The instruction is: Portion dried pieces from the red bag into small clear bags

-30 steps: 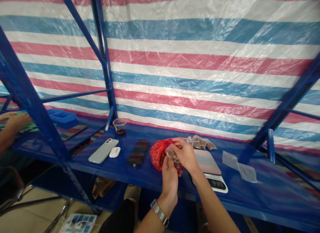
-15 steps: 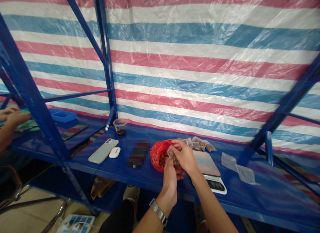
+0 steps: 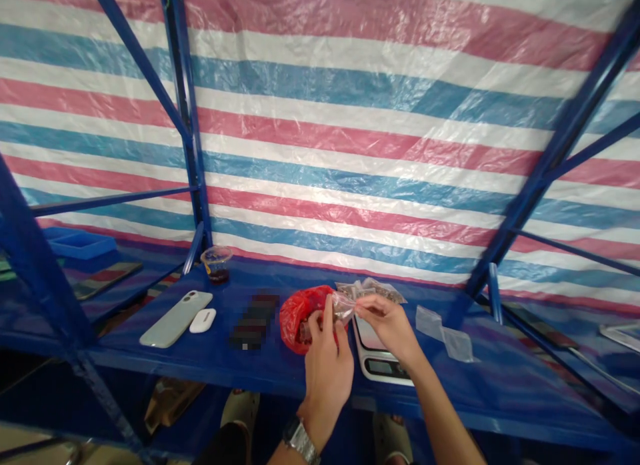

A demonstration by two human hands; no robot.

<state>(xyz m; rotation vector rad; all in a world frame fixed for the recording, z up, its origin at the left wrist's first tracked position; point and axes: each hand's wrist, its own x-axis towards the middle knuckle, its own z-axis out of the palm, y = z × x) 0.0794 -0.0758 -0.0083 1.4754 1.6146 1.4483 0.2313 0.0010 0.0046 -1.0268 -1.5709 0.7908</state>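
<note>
A small clear plastic bag (image 3: 343, 306) with some brown bits in it is stretched between my two hands. My right hand (image 3: 387, 324) pinches its right edge between thumb and fingertips. My left hand (image 3: 327, 365), with a metal watch on the wrist, has curled fingers at the bag's left side; their exact grip is partly hidden. Below and behind the left fingers is an open red plastic bag (image 3: 295, 316) holding small brown pieces. A white kitchen scale (image 3: 373, 368) lies partly under my right hand and forearm.
Several filled clear bags (image 3: 383, 290) lie behind the scale. Flat clear bags (image 3: 457, 345) are to the right. Leftward are a pixelated dark object (image 3: 255, 318), a white earbud case (image 3: 203, 320), a phone (image 3: 176, 318) and a plastic cup (image 3: 217, 265). Blue posts (image 3: 187, 118) frame the shelf.
My view has swung right. My right hand has moved from over the red bag to its right side, drawing the clear bag's edge outward. My left hand has turned, back upward.
</note>
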